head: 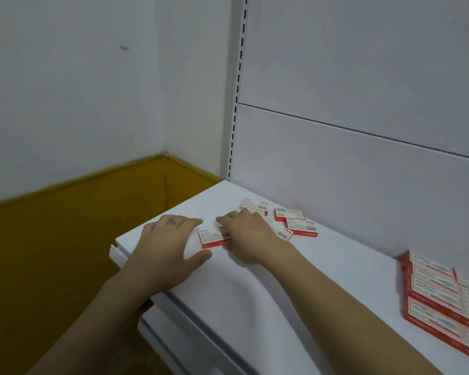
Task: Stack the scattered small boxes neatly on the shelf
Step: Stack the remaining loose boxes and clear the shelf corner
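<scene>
**Two grips gathering loose boxes on a white shelf**

A pale wall [65, 90] and a yellow floor [52, 226] fill the left of the view. A white shelf [336, 280] runs from the centre to the lower right, with a plain white back panel [363, 158] behind it. At the far right of the shelf, red and white boxes sit in a neat stack [444, 301], cut off by the frame.

Two bare arms reach in from below. The left grip [168, 239] lies released and flat on the shelf near its front corner, fingers straight, just beside the near box [210, 238]. The right grip [247, 236] lies over that box's right end, fingers reaching on to the loose boxes [290, 213]. Whether it is grasping any of them cannot be told. The loose boxes lie at odd angles near the back panel, some overlapping, well apart from the stack.

The step in hand looks like gathering the loose boxes. The next move likely calls for squaring a few together between both grips, then carrying them right and setting them flush on the stack.
</scene>
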